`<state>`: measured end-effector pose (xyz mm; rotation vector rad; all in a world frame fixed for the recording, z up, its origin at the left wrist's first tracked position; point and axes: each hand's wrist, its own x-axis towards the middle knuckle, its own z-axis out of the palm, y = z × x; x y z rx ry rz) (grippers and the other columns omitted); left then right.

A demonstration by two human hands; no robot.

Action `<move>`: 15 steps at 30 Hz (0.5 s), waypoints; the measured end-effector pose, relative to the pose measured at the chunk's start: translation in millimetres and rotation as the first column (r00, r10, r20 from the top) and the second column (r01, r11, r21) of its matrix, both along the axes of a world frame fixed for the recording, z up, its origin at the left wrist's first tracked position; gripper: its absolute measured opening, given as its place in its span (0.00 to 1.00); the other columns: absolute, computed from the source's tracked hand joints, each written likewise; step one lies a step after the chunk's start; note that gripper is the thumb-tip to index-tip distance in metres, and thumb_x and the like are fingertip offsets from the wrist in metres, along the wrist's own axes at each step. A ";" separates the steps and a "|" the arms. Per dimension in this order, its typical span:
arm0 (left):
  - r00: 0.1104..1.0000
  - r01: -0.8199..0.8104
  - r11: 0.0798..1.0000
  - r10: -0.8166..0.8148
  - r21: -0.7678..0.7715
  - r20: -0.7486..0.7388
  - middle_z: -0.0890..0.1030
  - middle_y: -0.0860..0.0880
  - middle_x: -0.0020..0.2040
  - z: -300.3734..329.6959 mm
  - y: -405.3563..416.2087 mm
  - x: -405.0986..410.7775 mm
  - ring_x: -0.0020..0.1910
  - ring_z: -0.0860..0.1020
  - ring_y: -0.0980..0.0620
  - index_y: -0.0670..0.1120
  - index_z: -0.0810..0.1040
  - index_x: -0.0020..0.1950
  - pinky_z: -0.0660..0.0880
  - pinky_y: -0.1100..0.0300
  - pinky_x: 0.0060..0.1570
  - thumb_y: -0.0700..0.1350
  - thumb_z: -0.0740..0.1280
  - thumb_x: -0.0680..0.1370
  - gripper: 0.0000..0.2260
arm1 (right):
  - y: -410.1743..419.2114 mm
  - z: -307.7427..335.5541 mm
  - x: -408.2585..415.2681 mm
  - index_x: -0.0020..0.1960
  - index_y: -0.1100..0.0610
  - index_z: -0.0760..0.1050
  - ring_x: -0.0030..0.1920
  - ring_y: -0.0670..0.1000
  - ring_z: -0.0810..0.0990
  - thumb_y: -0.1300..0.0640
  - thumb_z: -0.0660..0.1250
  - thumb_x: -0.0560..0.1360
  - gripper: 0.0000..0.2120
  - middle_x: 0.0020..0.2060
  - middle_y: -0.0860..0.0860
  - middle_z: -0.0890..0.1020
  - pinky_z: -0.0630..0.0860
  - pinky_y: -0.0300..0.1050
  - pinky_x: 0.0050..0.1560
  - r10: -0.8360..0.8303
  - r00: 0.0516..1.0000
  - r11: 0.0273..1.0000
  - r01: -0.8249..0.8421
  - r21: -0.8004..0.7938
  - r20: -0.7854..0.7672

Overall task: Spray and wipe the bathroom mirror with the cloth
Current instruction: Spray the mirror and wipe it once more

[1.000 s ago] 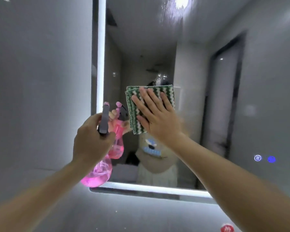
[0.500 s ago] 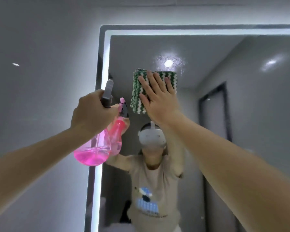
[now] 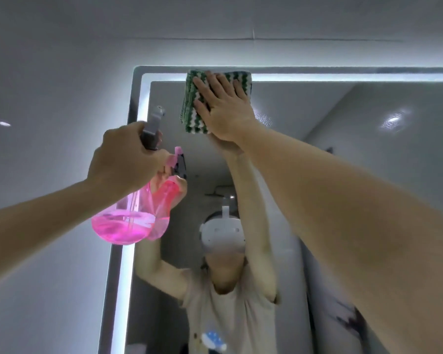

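A folded green-and-white zigzag cloth [image 3: 189,103] lies flat against the mirror [image 3: 343,129] at its lit top edge. My right hand [image 3: 224,106] presses the cloth onto the glass with straight, spread fingers. To the lower left, my left hand [image 3: 124,159] grips the neck of a pink spray bottle [image 3: 123,223] with a grey trigger head, held up just in front of the mirror's left border. The bottle holds pink liquid in its lower part. Fine droplets show on the glass right of the cloth.
The mirror has a glowing light strip [image 3: 128,277] along its left and top edges. Grey wall [image 3: 49,85] surrounds it, with the ceiling line above. The glass reflects a person in a headset and pale T-shirt with both arms raised.
My right hand has slid the cloth upward from the middle of the mirror to its top edge. The view has tilted up, and the bottle has risen with my left hand.
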<state>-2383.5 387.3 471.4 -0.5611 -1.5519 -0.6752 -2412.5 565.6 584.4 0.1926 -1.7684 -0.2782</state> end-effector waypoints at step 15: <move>1.000 -0.002 1.000 0.002 -0.012 0.026 0.76 0.47 0.29 25.9 49.4 42.3 0.30 0.73 0.50 0.45 0.74 0.33 0.68 0.61 0.32 0.42 0.67 0.70 0.06 | 55.6 7.5 18.1 0.77 0.47 0.42 0.76 0.49 0.40 0.43 0.41 0.82 0.26 0.77 0.48 0.43 0.36 0.51 0.74 -0.004 1.000 0.999 0.005 -0.035 0.015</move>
